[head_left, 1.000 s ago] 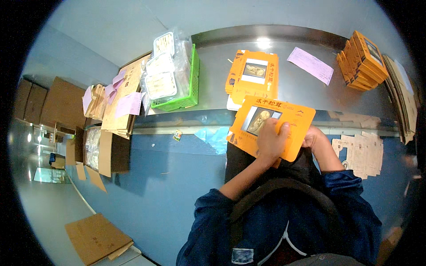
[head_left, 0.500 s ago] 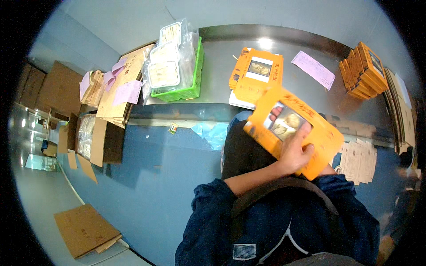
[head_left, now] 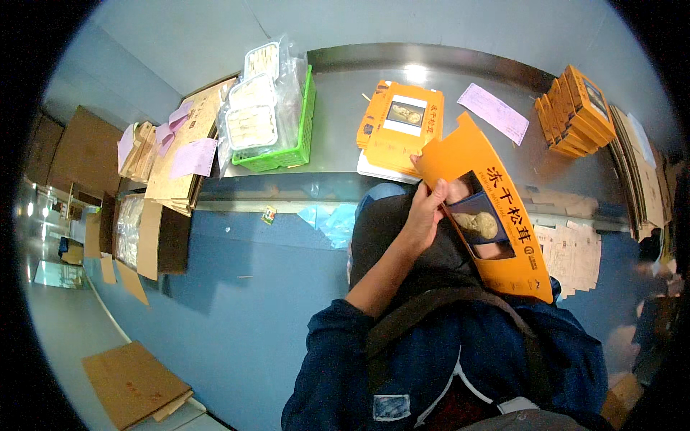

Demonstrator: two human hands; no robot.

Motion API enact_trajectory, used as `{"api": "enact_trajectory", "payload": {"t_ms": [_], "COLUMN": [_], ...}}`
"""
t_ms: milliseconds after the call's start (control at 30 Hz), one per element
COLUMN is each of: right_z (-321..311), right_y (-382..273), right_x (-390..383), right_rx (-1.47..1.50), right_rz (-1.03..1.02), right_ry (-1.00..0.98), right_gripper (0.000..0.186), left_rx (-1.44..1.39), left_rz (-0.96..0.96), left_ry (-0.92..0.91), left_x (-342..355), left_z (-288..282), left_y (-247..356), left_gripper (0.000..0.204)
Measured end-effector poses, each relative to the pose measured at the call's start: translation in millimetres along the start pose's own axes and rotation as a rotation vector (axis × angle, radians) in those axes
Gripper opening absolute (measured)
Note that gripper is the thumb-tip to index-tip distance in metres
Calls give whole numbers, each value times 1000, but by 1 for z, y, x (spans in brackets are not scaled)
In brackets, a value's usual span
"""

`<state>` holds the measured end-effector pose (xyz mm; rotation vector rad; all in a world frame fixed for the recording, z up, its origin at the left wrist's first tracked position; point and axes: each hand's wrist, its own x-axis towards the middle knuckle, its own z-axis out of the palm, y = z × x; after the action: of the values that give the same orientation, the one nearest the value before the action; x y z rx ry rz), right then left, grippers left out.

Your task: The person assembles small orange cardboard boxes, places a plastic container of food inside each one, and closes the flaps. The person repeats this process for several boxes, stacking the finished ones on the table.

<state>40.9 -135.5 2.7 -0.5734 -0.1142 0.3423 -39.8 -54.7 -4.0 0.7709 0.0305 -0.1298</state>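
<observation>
Tilted further since 0.5 s ago: the orange box (head_left: 489, 215) now stands nearly on end.
Left hand (head_left: 425, 208) pinches its edge; right hand hidden behind, grip unclear.

I see an orange windowed box (head_left: 496, 223), a green basket (head_left: 287, 147) beyond it, and a pale purple slip (head_left: 494, 113).

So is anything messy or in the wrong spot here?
A little. A small green and yellow packet and some crumpled pale blue plastic lie on the blue floor below the steel table. Flat cardboard sheets are scattered there too. The left hand tilts the orange box.
</observation>
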Motion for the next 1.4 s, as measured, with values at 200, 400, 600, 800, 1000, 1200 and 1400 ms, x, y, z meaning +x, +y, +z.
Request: {"api": "enact_trajectory", "payload": {"t_ms": [200,400,600,800,1000,1200,1400], "right_z": [8,-53,-117,-3,-26,8,-13], "right_y": [20,20,-93,-69,-38,-73,-67], "right_x": [-36,-93,-96,-74,-84,-76,-97], "right_rx": [-330,-1166,-1078,-737,-781,-903,-1007], "right_rz": [4,85,-142,163,112,131,283], "right_ry": [-23,-316,371,30,52,-152,-178], "right_gripper": [27,22,27,31,30,41,70], "left_rx": [-105,48,542,516,847,1052,942], "left_rz": [35,429,663,266,191,162,33], "left_ry": [135,542,510,253,431,274,471], "left_x": [-3,14,5,-5,-44,-55,-86], "left_z": [-4,-37,-38,-3,-26,-8,-14], "left_y": [-12,41,92,99,65,101,66], "left_gripper": [41,24,18,20,16,24,23]}}
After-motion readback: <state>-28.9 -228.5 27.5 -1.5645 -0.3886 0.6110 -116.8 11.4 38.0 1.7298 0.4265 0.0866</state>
